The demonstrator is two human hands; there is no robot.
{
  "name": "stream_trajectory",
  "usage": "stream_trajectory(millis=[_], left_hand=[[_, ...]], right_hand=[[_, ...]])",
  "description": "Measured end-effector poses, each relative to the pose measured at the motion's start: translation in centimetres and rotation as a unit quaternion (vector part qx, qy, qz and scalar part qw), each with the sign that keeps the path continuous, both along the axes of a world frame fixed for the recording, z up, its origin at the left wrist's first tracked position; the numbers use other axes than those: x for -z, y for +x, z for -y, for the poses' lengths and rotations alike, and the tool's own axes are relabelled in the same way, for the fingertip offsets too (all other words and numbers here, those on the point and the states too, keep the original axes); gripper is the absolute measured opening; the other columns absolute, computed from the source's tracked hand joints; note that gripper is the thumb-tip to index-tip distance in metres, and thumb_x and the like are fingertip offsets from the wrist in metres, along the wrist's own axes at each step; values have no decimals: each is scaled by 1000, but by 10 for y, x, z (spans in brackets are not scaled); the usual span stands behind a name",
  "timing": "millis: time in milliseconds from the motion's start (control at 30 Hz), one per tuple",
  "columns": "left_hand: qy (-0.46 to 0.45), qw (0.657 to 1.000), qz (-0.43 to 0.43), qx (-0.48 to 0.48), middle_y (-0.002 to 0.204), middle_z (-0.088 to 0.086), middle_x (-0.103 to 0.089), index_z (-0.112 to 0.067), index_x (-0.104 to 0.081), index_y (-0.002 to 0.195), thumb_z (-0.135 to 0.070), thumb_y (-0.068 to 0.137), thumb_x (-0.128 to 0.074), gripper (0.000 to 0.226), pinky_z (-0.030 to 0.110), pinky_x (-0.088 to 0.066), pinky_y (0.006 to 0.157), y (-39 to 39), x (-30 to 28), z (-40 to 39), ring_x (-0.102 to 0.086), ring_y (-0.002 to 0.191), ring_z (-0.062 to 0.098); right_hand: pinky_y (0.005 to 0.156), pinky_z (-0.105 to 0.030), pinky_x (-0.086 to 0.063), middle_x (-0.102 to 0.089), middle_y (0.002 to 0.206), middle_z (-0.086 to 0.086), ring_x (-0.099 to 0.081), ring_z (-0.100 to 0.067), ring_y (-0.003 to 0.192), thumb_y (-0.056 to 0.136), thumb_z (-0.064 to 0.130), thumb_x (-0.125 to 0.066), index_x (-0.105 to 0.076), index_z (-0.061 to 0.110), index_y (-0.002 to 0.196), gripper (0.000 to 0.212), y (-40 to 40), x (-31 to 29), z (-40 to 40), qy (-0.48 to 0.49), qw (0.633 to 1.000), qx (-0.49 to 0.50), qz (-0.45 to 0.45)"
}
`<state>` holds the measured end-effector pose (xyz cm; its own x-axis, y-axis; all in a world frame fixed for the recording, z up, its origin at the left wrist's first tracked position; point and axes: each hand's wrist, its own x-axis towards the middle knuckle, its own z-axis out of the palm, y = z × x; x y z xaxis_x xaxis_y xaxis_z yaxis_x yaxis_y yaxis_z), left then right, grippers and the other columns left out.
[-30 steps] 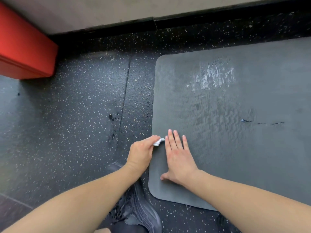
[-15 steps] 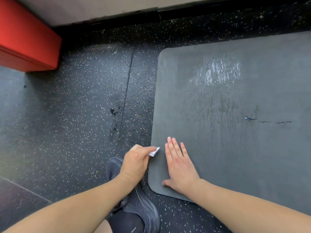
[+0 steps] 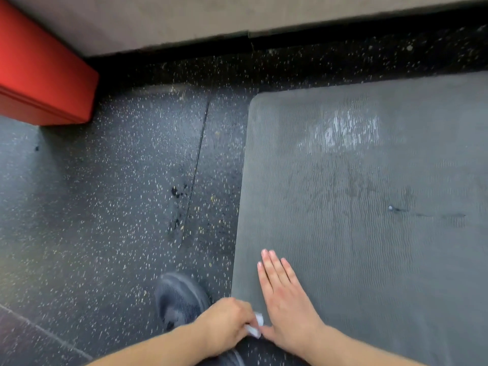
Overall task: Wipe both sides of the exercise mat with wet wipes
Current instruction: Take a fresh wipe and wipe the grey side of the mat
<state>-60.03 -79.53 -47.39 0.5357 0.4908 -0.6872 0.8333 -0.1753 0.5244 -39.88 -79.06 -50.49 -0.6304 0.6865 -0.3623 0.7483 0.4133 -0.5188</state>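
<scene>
A grey ribbed exercise mat (image 3: 369, 207) lies flat on the floor and fills the right half of the view. A wet, shiny patch (image 3: 346, 130) shows near its far left corner. My right hand (image 3: 285, 305) presses flat on the mat near its near left corner, fingers straight. My left hand (image 3: 224, 326) grips a small white wet wipe (image 3: 254, 326) at the mat's left edge, right beside my right thumb. Most of the wipe is hidden in my fingers.
Dark speckled rubber floor (image 3: 118, 194) spreads to the left, with a seam running through it. A red padded box (image 3: 39, 72) stands at the far left by the wall (image 3: 184, 19). My dark shoe (image 3: 179, 297) sits just left of the mat's near corner.
My left hand has slid the wipe along the mat's left edge toward me, down to the near corner. My right hand stays flat on the mat. The view has shifted.
</scene>
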Motion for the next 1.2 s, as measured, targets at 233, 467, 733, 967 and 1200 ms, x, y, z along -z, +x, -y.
stream_trajectory(millis=[233,467,733,967,1200], left_hand=[[16,759,155,-632,99,3,-78,-11,-75,109,-13,88,-76,21,40,-57,94,17,-2,-232,-73,99,25],[308,792,117,-515,80,-15,-71,-28,-74,90,-39,92,-69,12,28,-56,78,76,-4,-444,-66,78,4],[413,889,32,-194,97,-1,-71,-24,-71,99,-32,97,-59,15,39,-47,77,103,49,-430,-64,92,25],[329,938,107,13,94,-2,-72,-20,-74,98,-28,93,-68,11,32,-47,76,67,43,-378,-67,90,22],[297,838,98,-447,87,-17,-72,-28,-75,94,-36,93,-66,12,30,-53,80,73,17,-398,-66,87,7]], right_hand=[[131,-41,-8,3,177,-7,-4,-29,163,86,59,-74,-7,23,169,113,68,-40,-235,14,982,187,20],[121,-78,-14,34,170,-6,19,-45,158,48,80,-90,23,31,164,169,91,-37,-348,-50,948,154,275],[122,-75,-15,35,170,-5,21,-43,159,47,80,-90,26,33,163,170,92,-26,-346,-31,950,155,268],[124,-73,-6,39,168,-5,28,-41,157,52,76,-91,27,34,162,167,91,-30,-345,-52,950,164,260],[129,-64,-8,29,172,-11,19,-40,160,65,68,-88,13,24,167,150,79,-34,-287,-49,957,216,185]])
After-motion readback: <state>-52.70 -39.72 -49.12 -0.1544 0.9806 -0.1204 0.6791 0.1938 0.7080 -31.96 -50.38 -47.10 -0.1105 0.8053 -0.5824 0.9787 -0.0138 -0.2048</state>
